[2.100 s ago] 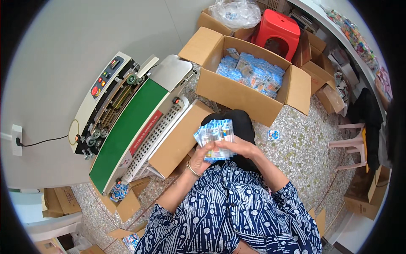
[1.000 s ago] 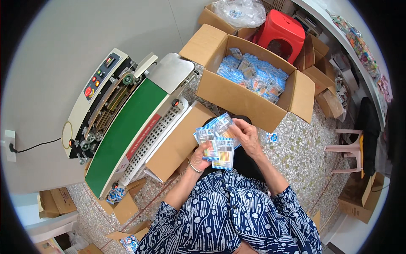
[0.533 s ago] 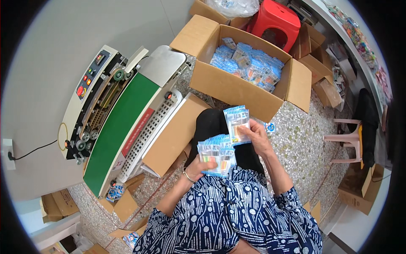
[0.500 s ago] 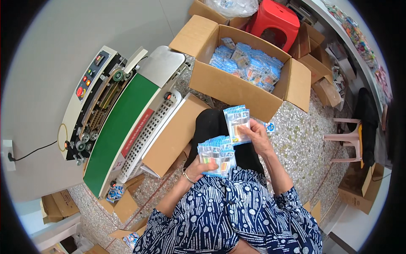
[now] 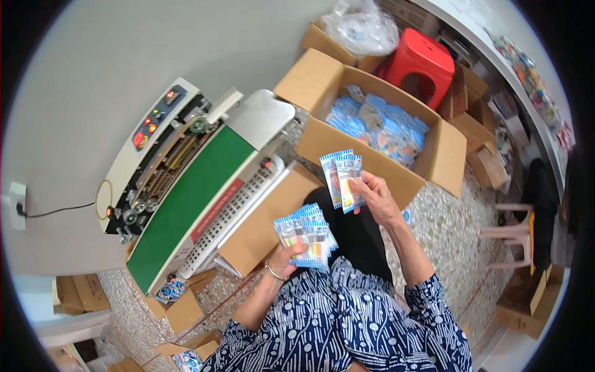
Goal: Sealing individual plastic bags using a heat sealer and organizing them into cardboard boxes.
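My left hand point(image 5: 284, 260) is closed on a fanned stack of small clear-and-blue packets point(image 5: 299, 224), thumb on top; thin coloured sticks show through their windows. My right hand point(image 5: 381, 199) pinches a few more such packets point(image 5: 340, 177) between thumb and fingers, spread so that one overlaps another. Both bunches are held above my dark-trousered lap point(image 5: 356, 239), with a gap between them. Beyond my hands, an open cardboard box point(image 5: 356, 162) holds a heap of similar blue packets point(image 5: 384, 127).
To the left stands a machine with a green belt point(image 5: 186, 201), rollers and a lit control panel point(image 5: 155, 118). A red stool point(image 5: 427, 53) and a bulging clear plastic bag point(image 5: 359, 28) are behind the box. A pink stool point(image 5: 511, 232) stands at right on the speckled floor point(image 5: 440, 248).
My hands have drawn apart, the left bunch shifting left and away from the right one. The packets in my right hand are spread wider. The whole view has shifted slightly.
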The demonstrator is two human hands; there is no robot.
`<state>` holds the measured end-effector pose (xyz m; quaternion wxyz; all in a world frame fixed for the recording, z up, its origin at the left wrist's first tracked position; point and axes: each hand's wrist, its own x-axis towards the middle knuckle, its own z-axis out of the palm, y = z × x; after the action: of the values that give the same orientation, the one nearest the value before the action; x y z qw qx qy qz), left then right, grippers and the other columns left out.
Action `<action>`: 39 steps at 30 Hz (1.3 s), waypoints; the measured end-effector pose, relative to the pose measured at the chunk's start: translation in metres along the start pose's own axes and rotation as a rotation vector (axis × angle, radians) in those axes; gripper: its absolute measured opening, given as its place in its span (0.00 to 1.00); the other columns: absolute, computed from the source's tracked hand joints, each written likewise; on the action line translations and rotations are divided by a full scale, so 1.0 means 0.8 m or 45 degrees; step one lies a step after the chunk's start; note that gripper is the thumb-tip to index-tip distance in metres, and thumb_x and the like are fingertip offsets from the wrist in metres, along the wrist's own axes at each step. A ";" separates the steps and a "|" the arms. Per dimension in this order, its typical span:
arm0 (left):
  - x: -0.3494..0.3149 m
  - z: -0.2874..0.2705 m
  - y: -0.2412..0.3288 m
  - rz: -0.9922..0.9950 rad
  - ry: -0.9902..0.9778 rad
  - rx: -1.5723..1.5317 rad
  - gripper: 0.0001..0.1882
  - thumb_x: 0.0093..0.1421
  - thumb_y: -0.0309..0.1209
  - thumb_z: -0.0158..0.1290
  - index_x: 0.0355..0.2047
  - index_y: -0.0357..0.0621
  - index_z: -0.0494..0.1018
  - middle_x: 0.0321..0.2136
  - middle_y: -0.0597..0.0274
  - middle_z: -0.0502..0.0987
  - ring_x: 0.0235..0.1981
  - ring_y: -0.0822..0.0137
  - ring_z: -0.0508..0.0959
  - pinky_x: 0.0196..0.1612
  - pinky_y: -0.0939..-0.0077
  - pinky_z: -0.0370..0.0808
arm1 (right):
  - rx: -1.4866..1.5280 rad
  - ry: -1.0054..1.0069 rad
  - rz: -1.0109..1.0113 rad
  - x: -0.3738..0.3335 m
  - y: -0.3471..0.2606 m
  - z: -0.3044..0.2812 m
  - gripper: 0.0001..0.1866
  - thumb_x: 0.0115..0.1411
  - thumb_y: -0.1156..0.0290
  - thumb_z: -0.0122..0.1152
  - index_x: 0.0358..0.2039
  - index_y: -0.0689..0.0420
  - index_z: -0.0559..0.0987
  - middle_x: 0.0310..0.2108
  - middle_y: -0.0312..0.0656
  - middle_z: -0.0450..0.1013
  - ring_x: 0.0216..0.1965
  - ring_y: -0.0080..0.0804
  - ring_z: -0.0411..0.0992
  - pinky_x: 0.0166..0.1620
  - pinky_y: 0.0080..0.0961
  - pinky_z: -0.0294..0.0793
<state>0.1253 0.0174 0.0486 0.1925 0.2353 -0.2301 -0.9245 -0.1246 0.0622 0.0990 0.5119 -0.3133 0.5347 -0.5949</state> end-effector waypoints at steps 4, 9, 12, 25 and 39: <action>-0.006 -0.020 0.003 0.039 0.010 -0.007 0.34 0.46 0.29 0.60 0.53 0.37 0.61 0.45 0.53 0.72 0.46 0.58 0.74 0.50 0.61 0.71 | -0.169 -0.130 -0.002 0.083 -0.031 0.036 0.13 0.60 0.61 0.51 0.33 0.59 0.76 0.24 0.32 0.72 0.22 0.14 0.67 0.20 0.12 0.65; -0.026 -0.050 0.012 0.063 0.041 -0.089 0.33 0.47 0.28 0.58 0.54 0.37 0.60 0.46 0.52 0.71 0.47 0.57 0.73 0.51 0.61 0.71 | -0.395 -0.141 -0.021 0.178 -0.067 0.118 0.12 0.57 0.60 0.54 0.29 0.56 0.76 0.21 0.29 0.70 0.23 0.14 0.65 0.24 0.14 0.63; -0.033 -0.058 0.023 0.119 0.151 -0.124 0.31 0.47 0.26 0.57 0.53 0.36 0.61 0.47 0.51 0.71 0.47 0.57 0.73 0.52 0.60 0.70 | -0.261 -0.209 -0.015 0.246 -0.036 0.150 0.11 0.57 0.61 0.55 0.28 0.57 0.76 0.22 0.31 0.70 0.22 0.14 0.65 0.21 0.14 0.62; -0.023 -0.086 0.045 0.073 0.123 -0.321 0.28 0.50 0.23 0.55 0.52 0.37 0.62 0.46 0.52 0.72 0.46 0.59 0.74 0.50 0.61 0.72 | -0.334 -0.189 0.004 0.356 0.017 0.206 0.11 0.58 0.68 0.52 0.32 0.63 0.77 0.22 0.37 0.72 0.20 0.18 0.68 0.15 0.14 0.65; -0.026 -0.092 0.034 0.050 0.190 -0.256 0.27 0.50 0.25 0.57 0.51 0.37 0.63 0.46 0.54 0.72 0.46 0.60 0.74 0.51 0.64 0.71 | -0.490 -0.242 -0.119 0.365 0.049 0.246 0.14 0.59 0.64 0.51 0.34 0.62 0.76 0.22 0.36 0.72 0.20 0.19 0.68 0.16 0.15 0.67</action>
<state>0.1874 -0.0201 0.0118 0.2498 0.2782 -0.1258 -0.9189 -0.0146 -0.2714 0.0562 0.4626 -0.4845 0.5726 -0.4726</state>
